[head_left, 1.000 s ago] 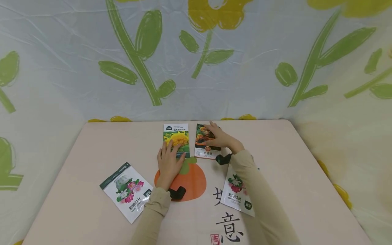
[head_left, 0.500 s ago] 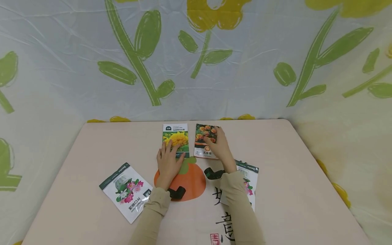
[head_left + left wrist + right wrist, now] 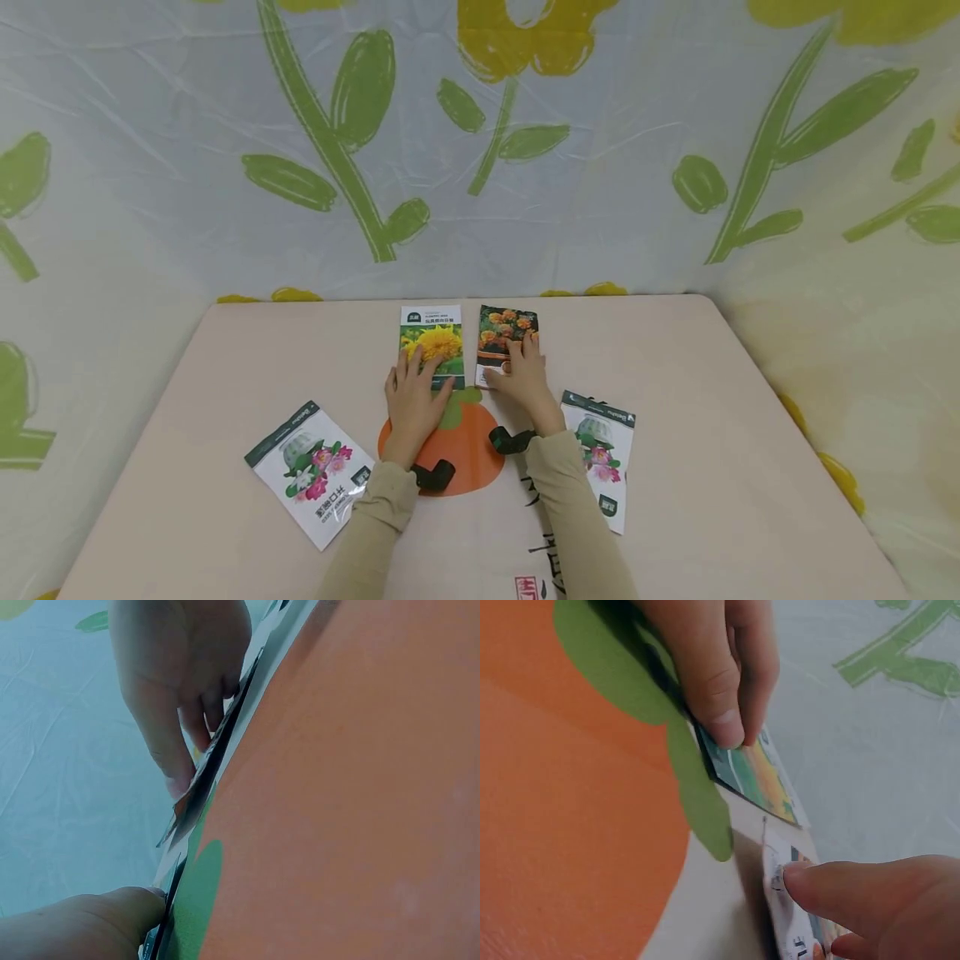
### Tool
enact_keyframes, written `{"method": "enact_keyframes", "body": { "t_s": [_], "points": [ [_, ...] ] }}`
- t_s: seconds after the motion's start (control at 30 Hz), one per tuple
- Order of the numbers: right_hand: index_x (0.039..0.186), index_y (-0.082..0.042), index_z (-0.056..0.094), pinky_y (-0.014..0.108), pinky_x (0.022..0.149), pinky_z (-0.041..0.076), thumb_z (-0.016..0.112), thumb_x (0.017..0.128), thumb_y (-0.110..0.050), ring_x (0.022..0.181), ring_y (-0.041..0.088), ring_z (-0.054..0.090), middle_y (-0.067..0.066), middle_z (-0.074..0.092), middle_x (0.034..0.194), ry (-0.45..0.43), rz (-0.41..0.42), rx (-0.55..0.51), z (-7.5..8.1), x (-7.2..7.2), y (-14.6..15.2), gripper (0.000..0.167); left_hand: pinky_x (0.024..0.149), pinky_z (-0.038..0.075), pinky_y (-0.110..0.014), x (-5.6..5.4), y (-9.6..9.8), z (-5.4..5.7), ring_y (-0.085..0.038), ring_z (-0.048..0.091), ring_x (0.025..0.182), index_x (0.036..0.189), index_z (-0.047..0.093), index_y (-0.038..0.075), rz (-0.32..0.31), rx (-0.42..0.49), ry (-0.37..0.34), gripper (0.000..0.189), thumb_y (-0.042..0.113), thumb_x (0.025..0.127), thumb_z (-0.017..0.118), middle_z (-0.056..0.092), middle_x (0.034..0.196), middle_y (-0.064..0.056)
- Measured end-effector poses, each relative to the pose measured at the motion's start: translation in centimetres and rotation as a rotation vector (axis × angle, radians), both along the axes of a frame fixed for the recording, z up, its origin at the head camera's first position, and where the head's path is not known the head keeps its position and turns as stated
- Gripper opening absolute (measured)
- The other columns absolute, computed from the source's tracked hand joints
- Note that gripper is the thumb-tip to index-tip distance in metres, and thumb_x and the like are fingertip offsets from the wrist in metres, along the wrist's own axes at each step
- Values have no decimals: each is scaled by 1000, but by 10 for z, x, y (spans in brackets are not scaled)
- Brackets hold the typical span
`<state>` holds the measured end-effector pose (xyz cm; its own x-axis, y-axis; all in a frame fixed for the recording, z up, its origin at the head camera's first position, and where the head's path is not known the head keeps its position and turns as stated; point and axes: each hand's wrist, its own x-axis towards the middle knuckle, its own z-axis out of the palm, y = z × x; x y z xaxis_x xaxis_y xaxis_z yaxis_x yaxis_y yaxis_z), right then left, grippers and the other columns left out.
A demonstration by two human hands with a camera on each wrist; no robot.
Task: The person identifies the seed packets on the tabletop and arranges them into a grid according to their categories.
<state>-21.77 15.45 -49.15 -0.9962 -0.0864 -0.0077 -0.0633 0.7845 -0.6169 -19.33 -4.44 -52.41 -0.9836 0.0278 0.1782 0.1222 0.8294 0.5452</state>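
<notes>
A yellow sunflower seed packet lies flat at the back middle of the table. My left hand rests over its lower part, fingers spread; its thumb and a finger touch the packet in the right wrist view. Just to the right is an orange marigold seed packet, parallel to the first with a narrow gap between. My right hand lies over that packet's lower right, thumb and fingertips on its face. Seen edge-on in the left wrist view, the marigold packet looks slightly raised from the surface.
A white seed packet with pink flowers lies tilted at the left of the table. Its twin lies on the right, partly behind my right sleeve. An orange fruit print and black writing mark the tabletop. Flowered cloth hangs behind.
My right hand has moved down from the marigold packet's upper right edge to its lower part, uncovering more of its picture and the right-hand white packet. The left hand stays put.
</notes>
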Motion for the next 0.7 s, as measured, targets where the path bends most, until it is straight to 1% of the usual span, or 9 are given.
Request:
{"method": "enact_keyframes", "body": {
  "t_s": [0.13, 0.27, 0.5, 0.7],
  "points": [
    [148, 6, 38, 66, 115, 7, 68, 92, -30, 146, 51, 6, 37, 13, 156, -4, 6, 23, -3, 3, -2, 73, 114, 19, -62, 1, -1, 0, -39, 17, 148, 136, 60, 17, 2, -1, -10, 46, 39, 96, 64, 35, 157, -14],
    [147, 5, 39, 66, 115, 7, 70, 91, -28, 147, 50, 6, 36, 14, 157, 11, -3, 9, -2, 5, -2, 73, 114, 19, -62, 1, -1, -1, -40, 17, 148, 136, 60, 17, -2, -4, -3, 46, 39, 96, 63, 35, 157, -14],
    [148, 7, 38, 66, 115, 5, 68, 91, -29, 147, 50, 4, 37, 12, 157, 41, 21, -1, -3, 5, -1, 73, 114, 19, -62, 1, 0, -2, -40, 17, 148, 136, 60, 17, 4, 1, 0, 46, 39, 96, 63, 34, 157, -14],
    [150, 2, 38, 64, 116, 4, 69, 92, -36, 148, 47, 2, 34, 11, 159, 63, 21, 61, -10, 2, -4, 76, 114, 19, -62, 0, 0, -3, -39, 17, 148, 135, 61, 18, 3, 8, 18, 45, 40, 96, 63, 35, 157, -14]
  ]
}}
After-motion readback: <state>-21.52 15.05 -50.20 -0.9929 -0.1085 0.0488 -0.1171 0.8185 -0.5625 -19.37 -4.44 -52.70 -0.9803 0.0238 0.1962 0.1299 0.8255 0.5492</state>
